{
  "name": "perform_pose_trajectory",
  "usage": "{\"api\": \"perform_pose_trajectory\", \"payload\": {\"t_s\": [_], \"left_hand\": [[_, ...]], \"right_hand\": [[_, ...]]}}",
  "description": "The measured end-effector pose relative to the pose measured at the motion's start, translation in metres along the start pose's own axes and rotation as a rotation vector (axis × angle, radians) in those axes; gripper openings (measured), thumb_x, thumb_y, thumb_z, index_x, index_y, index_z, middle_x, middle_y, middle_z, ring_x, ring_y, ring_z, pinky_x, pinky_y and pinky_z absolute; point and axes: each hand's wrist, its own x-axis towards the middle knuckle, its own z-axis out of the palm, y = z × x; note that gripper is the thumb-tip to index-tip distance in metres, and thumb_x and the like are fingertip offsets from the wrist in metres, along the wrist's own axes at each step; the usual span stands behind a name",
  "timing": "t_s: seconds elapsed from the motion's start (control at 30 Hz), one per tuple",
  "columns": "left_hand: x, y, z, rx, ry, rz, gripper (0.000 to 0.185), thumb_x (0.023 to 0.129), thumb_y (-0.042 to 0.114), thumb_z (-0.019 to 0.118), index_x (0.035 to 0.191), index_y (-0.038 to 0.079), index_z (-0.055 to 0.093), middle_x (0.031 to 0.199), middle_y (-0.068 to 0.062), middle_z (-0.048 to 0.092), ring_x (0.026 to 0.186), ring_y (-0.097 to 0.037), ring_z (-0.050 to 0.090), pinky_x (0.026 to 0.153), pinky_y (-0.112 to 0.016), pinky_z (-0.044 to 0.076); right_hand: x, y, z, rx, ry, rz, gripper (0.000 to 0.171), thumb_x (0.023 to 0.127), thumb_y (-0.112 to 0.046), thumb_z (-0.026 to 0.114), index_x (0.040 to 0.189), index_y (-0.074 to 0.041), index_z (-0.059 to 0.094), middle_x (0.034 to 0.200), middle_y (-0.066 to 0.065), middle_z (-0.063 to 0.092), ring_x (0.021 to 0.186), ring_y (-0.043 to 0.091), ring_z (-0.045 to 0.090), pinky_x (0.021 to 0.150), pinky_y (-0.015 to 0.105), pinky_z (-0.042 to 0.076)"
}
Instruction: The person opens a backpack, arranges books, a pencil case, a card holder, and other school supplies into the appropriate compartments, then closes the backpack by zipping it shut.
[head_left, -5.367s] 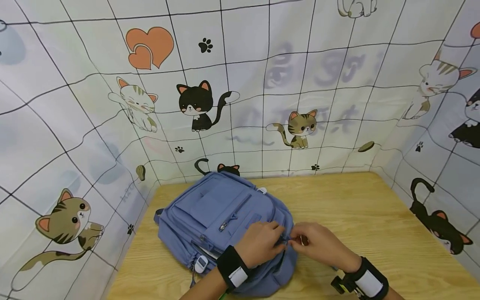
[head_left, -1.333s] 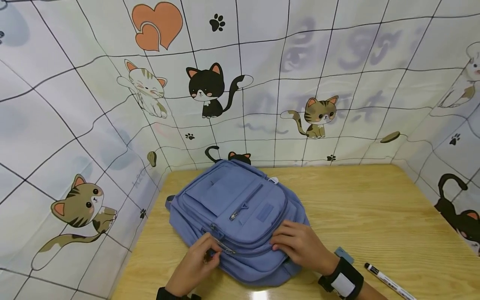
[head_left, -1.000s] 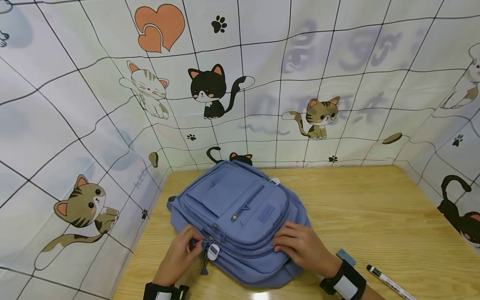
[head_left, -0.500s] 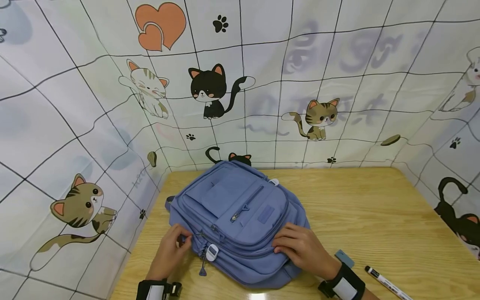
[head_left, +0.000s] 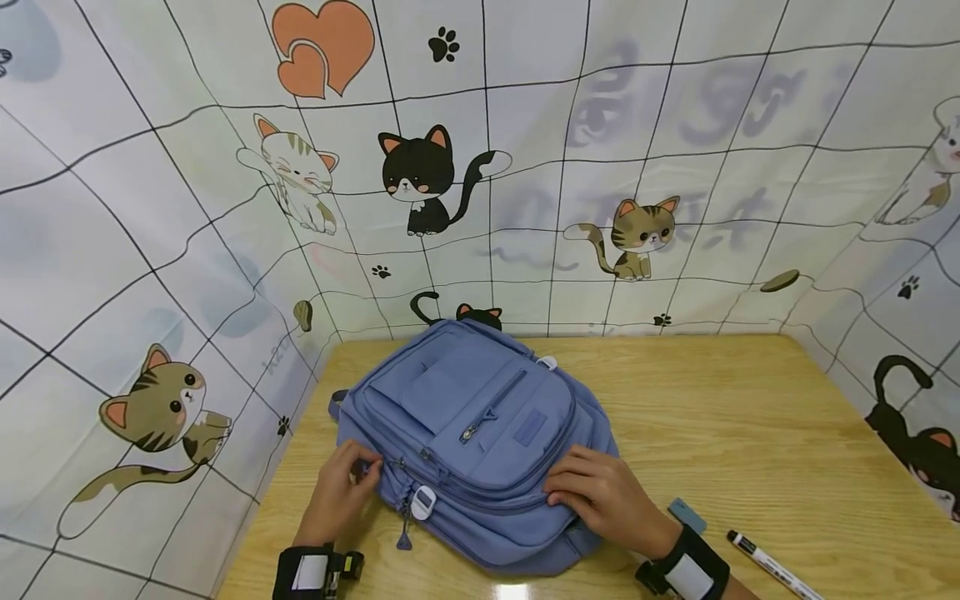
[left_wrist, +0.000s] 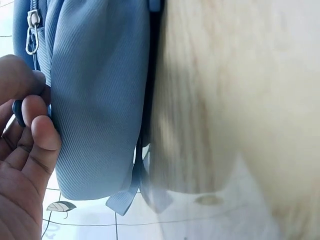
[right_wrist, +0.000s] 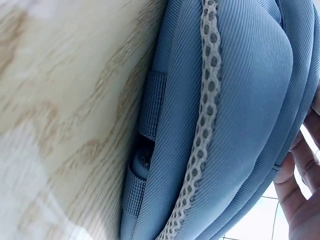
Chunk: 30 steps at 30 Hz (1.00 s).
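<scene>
Blue backpack [head_left: 480, 433] lies flat, front panel up, on wooden bench [head_left: 750, 417], left-of-centre, top end toward the cat-print backdrop [head_left: 525, 167]. Long axis runs roughly near-to-far, skewed a bit to the left.

Left hand [head_left: 341, 492] at pack's near-left corner. Fingertips pinch a small dark zipper pull [left_wrist: 19, 114] at the end of the zip track; thumb and forefinger closed on it per left wrist view. Grip narrow, a pinch, not a full grasp. A 2nd metal puller [left_wrist: 32, 40] hangs free further along the seam. White tag [head_left: 423, 502] and a dangling cord tab [head_left: 404, 542] sit just right of that hand.

Right hand [head_left: 600, 492] lies on pack's near-right side, fingers spread fairly flat, pressing fabric down; holds nothing. Right wrist view shows only fingertips at the edge, plus mesh strap padding [right_wrist: 207, 115], so contact there is prob. light, hard to tell.

Key relation: zip track runs from left hand rightward across near edge toward right hand. Left hand is the nearer one to the pull.

Off pack, on bench right of right wrist: small blue eraser-like block [head_left: 687, 515], black-capped marker [head_left: 772, 567]. Well apart from pack.
</scene>
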Motion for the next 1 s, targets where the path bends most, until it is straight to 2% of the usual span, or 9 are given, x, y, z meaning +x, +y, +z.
{"api": "perform_pose_trajectory", "payload": {"t_s": [0.2, 0.3, 0.4, 0.53, 0.63, 0.73, 0.8, 0.9, 1.0], "left_hand": [[0.004, 0.002, 0.001, -0.010, 0.012, 0.006, 0.031, 0.082, -0.019, 0.079, 0.095, 0.008, 0.069, 0.092, 0.005, 0.060, 0.073, 0.001, 0.050, 0.060, -0.021, 0.047], [0.006, 0.004, 0.000, -0.022, 0.015, 0.013, 0.029, 0.084, -0.016, 0.080, 0.095, 0.009, 0.070, 0.094, 0.005, 0.062, 0.077, -0.002, 0.051, 0.064, -0.020, 0.046], [0.008, 0.007, -0.006, -0.021, 0.010, 0.014, 0.027, 0.084, -0.013, 0.081, 0.096, 0.009, 0.072, 0.103, 0.000, 0.066, 0.094, -0.010, 0.055, 0.082, -0.018, 0.045], [0.017, 0.018, -0.011, -0.013, -0.011, 0.037, 0.027, 0.085, -0.010, 0.081, 0.105, 0.006, 0.073, 0.126, -0.015, 0.065, 0.124, -0.029, 0.052, 0.111, -0.018, 0.032], [0.030, 0.034, -0.011, -0.035, -0.067, 0.072, 0.030, 0.090, -0.005, 0.080, 0.117, 0.007, 0.073, 0.141, -0.020, 0.060, 0.141, -0.040, 0.046, 0.121, -0.032, 0.031], [0.042, 0.050, -0.005, -0.064, -0.160, 0.127, 0.033, 0.093, 0.001, 0.078, 0.124, 0.011, 0.073, 0.149, -0.017, 0.058, 0.149, -0.046, 0.040, 0.123, -0.062, 0.031], [0.046, 0.056, 0.001, -0.076, -0.220, 0.150, 0.036, 0.093, 0.000, 0.077, 0.125, 0.014, 0.074, 0.152, -0.017, 0.057, 0.152, -0.049, 0.037, 0.121, -0.078, 0.023], [0.046, 0.059, 0.010, -0.086, -0.268, 0.148, 0.046, 0.087, -0.007, 0.076, 0.125, 0.018, 0.074, 0.153, -0.016, 0.057, 0.153, -0.051, 0.035, 0.119, -0.086, 0.011], [0.044, 0.057, 0.016, -0.100, -0.258, 0.122, 0.055, 0.080, -0.010, 0.080, 0.124, 0.022, 0.073, 0.154, -0.016, 0.057, 0.154, -0.049, 0.035, 0.121, -0.084, 0.008]], "right_hand": [[0.000, 0.001, -0.001, -0.002, 0.027, -0.025, 0.019, 0.089, -0.013, 0.085, 0.104, -0.024, 0.080, 0.105, -0.012, 0.074, 0.094, 0.005, 0.064, 0.089, 0.013, 0.050], [0.000, 0.000, -0.003, 0.010, -0.003, 0.005, 0.019, 0.090, -0.016, 0.085, 0.105, -0.027, 0.079, 0.106, -0.013, 0.072, 0.095, 0.004, 0.063, 0.089, 0.012, 0.048], [0.004, -0.004, -0.006, 0.014, -0.060, 0.051, 0.016, 0.093, -0.021, 0.083, 0.107, -0.029, 0.078, 0.108, -0.014, 0.071, 0.098, 0.004, 0.063, 0.091, 0.012, 0.048], [0.020, -0.014, -0.011, 0.005, -0.117, 0.069, 0.008, 0.098, -0.029, 0.079, 0.105, -0.031, 0.078, 0.107, -0.017, 0.070, 0.096, -0.001, 0.065, 0.088, 0.011, 0.050], [0.045, -0.028, -0.010, 0.011, -0.171, 0.072, 0.006, 0.102, -0.034, 0.074, 0.104, -0.030, 0.078, 0.102, -0.018, 0.069, 0.085, -0.007, 0.063, 0.076, 0.007, 0.049], [0.078, -0.043, -0.004, -0.034, -0.271, 0.076, 0.019, 0.104, -0.039, 0.070, 0.113, -0.024, 0.079, 0.097, -0.014, 0.072, 0.071, -0.011, 0.056, 0.064, 0.006, 0.044], [0.098, -0.051, 0.004, -0.104, -0.351, 0.087, 0.030, 0.105, -0.042, 0.068, 0.123, -0.020, 0.076, 0.095, -0.012, 0.073, 0.065, -0.010, 0.053, 0.058, 0.009, 0.043], [0.121, -0.058, 0.022, -0.217, -0.443, 0.117, 0.037, 0.104, -0.048, 0.067, 0.124, -0.018, 0.074, 0.092, -0.009, 0.074, 0.063, -0.004, 0.056, 0.054, 0.015, 0.043], [0.134, -0.058, 0.041, -0.307, -0.493, 0.145, 0.036, 0.103, -0.056, 0.066, 0.109, -0.021, 0.072, 0.080, -0.009, 0.068, 0.058, 0.002, 0.055, 0.050, 0.020, 0.041]]}}
